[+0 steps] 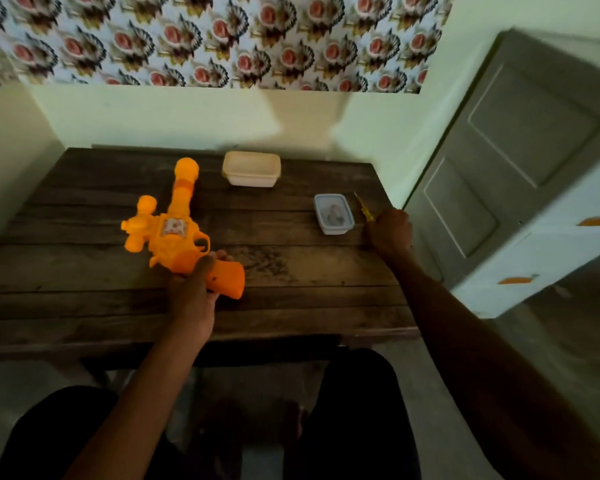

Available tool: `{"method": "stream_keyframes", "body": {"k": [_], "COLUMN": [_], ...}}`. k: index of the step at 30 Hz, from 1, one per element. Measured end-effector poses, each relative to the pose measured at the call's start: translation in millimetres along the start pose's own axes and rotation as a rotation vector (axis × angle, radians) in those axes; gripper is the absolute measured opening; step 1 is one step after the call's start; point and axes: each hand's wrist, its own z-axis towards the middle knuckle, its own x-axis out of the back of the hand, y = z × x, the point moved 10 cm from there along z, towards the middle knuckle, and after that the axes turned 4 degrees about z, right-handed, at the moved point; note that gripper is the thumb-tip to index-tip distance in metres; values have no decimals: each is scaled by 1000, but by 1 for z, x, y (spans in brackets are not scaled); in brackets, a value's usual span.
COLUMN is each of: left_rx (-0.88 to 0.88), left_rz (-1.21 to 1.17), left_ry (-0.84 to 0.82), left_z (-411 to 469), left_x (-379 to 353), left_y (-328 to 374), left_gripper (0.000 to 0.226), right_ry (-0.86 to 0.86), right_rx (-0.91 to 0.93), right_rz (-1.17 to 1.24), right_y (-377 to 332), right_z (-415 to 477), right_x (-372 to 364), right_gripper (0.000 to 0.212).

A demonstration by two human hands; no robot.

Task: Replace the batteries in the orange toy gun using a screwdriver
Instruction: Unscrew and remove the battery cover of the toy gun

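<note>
**Toy gun in one hand, screwdriver in the other**

The orange toy gun (174, 230) lies on the wooden table (84, 299). The left hand (193, 292) wraps around its handle at the near end. Its long barrel points away, toward the wall. Far to the right of the gun, the right hand (390, 232) is closed around a yellow screwdriver (363, 209), whose tip pokes up. Between the gun and that hand sits a small clear box (334, 218). A cream tub (251, 168) stands behind the gun, just right of the barrel's tip.
</note>
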Motion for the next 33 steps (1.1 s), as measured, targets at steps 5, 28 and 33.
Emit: {"method": "stream_keyframes", "body": {"k": [5,28,33], "left_rx": [-1,55,63], "left_rz": [-6,-202,-193], "left_ry": [5,17,-3], "left_z": [3,-4,1], "left_x": [1,70,80], "left_y": [-3,54,55], "left_gripper": [25,13,23], "right_ry": [21,-305,-357], "right_rx": [-34,1085,1227], "right_rz": [-37,-192,-254], "right_y": [-4,-281,-309], "right_z": [-2,-255,-274], "right_x": [13,-23,-35], "right_gripper": [34,15,11]}}
